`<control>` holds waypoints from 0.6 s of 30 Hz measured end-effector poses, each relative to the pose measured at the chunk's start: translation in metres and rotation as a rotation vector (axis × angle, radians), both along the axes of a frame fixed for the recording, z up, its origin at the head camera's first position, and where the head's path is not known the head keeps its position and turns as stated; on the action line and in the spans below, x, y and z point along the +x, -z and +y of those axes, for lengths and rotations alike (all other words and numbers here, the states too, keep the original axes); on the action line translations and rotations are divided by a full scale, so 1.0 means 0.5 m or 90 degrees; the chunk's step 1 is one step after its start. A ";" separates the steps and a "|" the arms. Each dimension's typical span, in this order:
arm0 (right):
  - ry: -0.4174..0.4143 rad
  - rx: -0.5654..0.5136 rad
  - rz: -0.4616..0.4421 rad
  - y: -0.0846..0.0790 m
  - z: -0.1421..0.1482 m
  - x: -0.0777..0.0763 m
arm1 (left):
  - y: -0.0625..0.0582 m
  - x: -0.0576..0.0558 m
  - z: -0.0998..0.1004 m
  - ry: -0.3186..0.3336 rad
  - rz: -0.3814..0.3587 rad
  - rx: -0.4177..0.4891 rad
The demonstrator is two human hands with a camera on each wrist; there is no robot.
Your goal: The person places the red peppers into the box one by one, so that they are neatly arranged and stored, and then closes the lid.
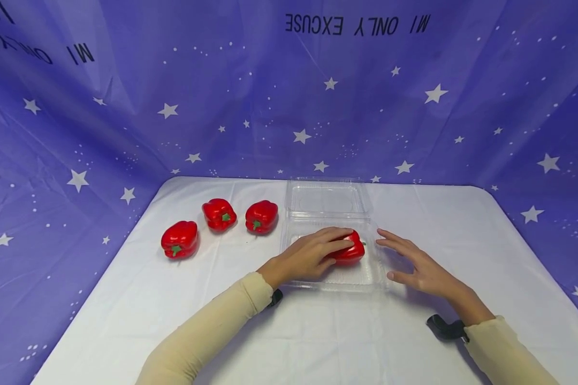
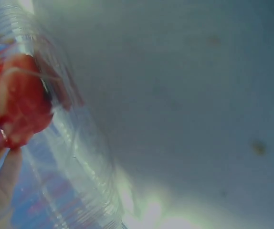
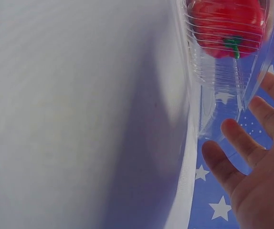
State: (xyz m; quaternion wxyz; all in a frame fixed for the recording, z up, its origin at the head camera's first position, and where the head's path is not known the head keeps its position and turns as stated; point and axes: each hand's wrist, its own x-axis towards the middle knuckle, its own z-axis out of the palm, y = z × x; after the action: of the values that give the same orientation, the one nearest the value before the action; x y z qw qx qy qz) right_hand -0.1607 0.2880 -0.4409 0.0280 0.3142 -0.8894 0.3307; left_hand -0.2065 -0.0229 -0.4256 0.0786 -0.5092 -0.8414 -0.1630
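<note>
In the head view my left hand (image 1: 310,254) holds a red bell pepper (image 1: 355,252), its fingers curved over the top and the thumb along the near side. This pepper lies in the base of a clear plastic clamshell container (image 1: 334,277), its green stem pointing right. Through the container wall, the left wrist view shows the pepper (image 2: 25,100) with fingertips against it. Just right of the container is my right hand (image 1: 421,267), fingers spread and holding nothing. The right wrist view has that hand (image 3: 261,176) beside the ribbed wall, with the pepper (image 3: 227,24) behind the plastic.
Three more red bell peppers lie left of the container: one nearest the left edge (image 1: 180,239), one behind it (image 1: 219,215) and one closer to the container (image 1: 261,217). The container's lid (image 1: 325,199) is folded back. A white cloth (image 1: 337,337) covers the table, against a starry purple backdrop (image 1: 250,96).
</note>
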 end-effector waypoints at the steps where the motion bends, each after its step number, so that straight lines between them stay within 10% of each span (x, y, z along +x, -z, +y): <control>1: 0.000 0.000 0.000 -0.001 0.000 -0.001 | 0.000 0.000 0.001 0.001 0.001 0.003; 18: 0.009 -0.004 -0.022 0.006 -0.001 -0.002 | -0.001 -0.010 0.009 -0.017 -0.021 -0.008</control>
State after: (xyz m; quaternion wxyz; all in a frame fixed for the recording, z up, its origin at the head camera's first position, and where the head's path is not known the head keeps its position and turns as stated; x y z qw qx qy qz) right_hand -0.1618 0.2875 -0.4436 0.0163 0.3018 -0.8911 0.3386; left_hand -0.2117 -0.0185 -0.4252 0.0635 -0.4954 -0.8504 -0.1654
